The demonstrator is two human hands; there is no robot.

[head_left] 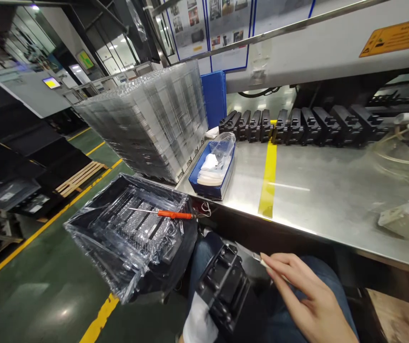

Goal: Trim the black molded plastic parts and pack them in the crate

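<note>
Right hand gripping small blade, ribbed black plastic part

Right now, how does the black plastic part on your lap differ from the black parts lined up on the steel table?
The black plastic part on the lap lies alone; the row of black parts on the steel table stands packed side by side. The lap part shows its ribbed face, the row only ends. Both are black plastic.
</note>
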